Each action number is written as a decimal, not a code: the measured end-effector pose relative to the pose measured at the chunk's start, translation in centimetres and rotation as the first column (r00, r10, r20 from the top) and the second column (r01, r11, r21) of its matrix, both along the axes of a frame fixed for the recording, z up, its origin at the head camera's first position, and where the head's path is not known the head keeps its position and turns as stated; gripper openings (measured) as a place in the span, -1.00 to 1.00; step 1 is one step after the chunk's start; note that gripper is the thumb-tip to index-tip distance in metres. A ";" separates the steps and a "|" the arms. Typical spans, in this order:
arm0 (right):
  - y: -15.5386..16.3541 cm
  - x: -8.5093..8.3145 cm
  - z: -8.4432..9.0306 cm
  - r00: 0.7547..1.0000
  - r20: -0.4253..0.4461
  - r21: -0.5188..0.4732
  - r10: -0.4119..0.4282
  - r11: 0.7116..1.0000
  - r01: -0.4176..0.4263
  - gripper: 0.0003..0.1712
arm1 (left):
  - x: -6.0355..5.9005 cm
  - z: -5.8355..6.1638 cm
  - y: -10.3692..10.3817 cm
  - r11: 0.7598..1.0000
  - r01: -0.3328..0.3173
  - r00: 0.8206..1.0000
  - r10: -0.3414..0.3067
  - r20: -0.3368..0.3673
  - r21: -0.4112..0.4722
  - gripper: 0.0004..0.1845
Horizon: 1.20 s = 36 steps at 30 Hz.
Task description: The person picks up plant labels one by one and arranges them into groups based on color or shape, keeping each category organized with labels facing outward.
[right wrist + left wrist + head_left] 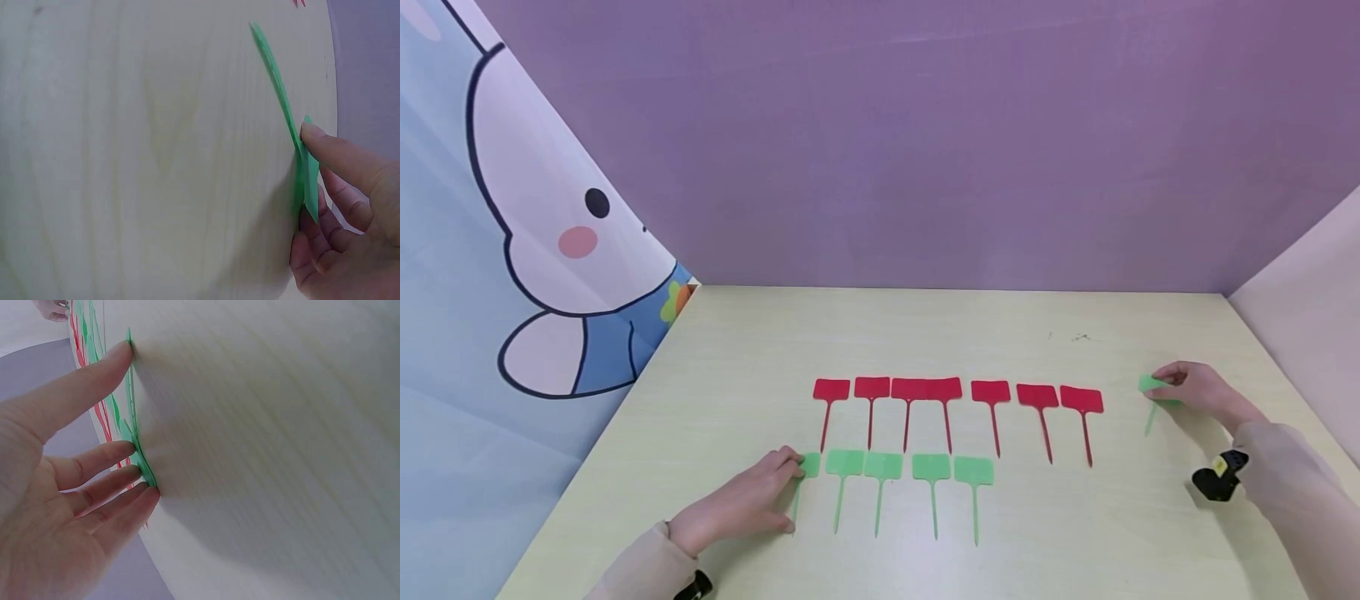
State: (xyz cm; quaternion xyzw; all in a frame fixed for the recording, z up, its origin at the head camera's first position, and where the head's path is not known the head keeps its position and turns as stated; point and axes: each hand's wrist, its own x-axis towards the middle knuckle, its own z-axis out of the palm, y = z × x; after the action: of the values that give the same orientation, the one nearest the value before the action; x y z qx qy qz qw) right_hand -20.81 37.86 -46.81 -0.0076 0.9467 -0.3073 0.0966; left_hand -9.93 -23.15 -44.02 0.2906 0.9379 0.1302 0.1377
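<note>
From the head view I see my left hand (752,498) lying flat on the surface (880,333) near the front-left, fingers straight, fingertips pressing the leftmost green tag (807,467) of the near row. In the left wrist view those fingertips (140,487) sit right on the tag's edge (142,464); the grip is wide open there, nothing clasped. That tag lies just beside four more green tags (910,471), stems pointing toward me, with little gap between neighbours.

My right hand (1198,389) is far over at the right, well apart from both rows. Its grip is pinched on a lone green tag (1152,387): the right wrist view shows the thumb (331,150) on top of the tag head (307,169) and the other fingers curled beneath, the head tilted up off the surface while the stem (272,69) runs away along it. This tag is near the right edge of the surface, where the pale side panel (1307,308) rises.

Behind the green row lies a row of red tags (958,392), seven heads, two of them touching in the middle.

Open room: a broad bare band between the red row and the purple back wall (925,142), a bare stretch right of the green row up to the lone tag, and the near strip along the front edge.
</note>
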 end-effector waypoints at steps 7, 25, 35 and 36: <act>-0.1 0.0 0.1 1.000 0.012 0.005 -0.008 1.000 0.007 -0.34 | 0.0 -0.1 -0.1 1.000 -0.001 1.000 0.001 -0.001 -0.001 -0.42; -0.2 0.6 1.0 0.999 0.034 -0.044 -0.012 0.999 0.014 -0.36 | 0.0 0.0 -0.1 1.000 0.005 1.000 -0.005 0.002 -0.005 -0.42; 0.6 0.9 0.7 0.997 0.064 -0.128 -0.040 0.991 0.048 -0.31 | 0.0 -0.1 -0.1 1.000 0.010 1.000 -0.010 -0.007 -0.010 -0.41; 0.7 0.9 0.7 0.996 0.077 -0.139 -0.047 0.989 0.058 -0.30 | 0.0 -0.1 -0.1 1.000 0.012 1.000 -0.012 -0.010 -0.010 -0.41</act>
State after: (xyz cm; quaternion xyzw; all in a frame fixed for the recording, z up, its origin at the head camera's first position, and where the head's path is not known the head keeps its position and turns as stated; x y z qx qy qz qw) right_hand -19.87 38.54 -46.14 0.0219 0.9182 -0.3761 0.1226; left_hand -9.96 -23.27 -44.13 0.2962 0.9374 0.1233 0.1351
